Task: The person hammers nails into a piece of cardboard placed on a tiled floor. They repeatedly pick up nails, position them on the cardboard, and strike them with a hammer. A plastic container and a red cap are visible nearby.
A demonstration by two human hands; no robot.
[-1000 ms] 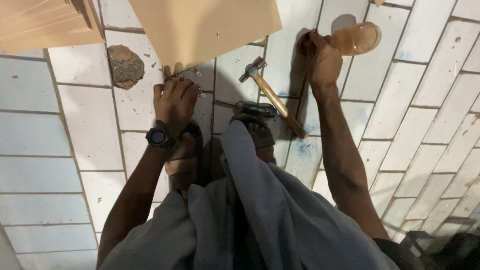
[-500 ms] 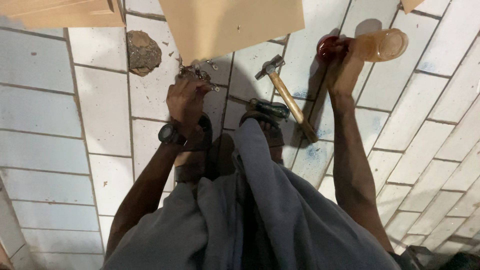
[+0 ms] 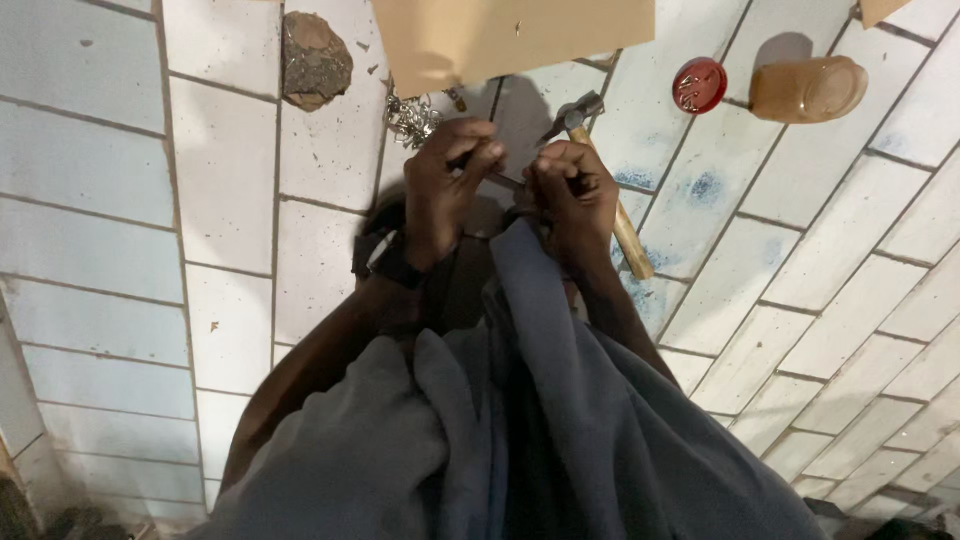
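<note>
Two bare hands meet over a pale tiled floor (image 3: 230, 180). The left hand (image 3: 445, 190), a dark watch (image 3: 385, 262) on its wrist, is curled nearly closed, fingertips pinching a thin dark metal piece (image 3: 505, 181). The right hand (image 3: 572, 200) is a tight fist touching the same piece; what else it grips cannot be told. Just beyond lie one wooden-handled hammer (image 3: 605, 195), one tangle of shiny metal chain (image 3: 410, 118), one flat wooden board (image 3: 510, 35), one rough stone (image 3: 315, 58), one round red lid (image 3: 699, 85) and one amber jar (image 3: 808, 89) on its side.
</note>
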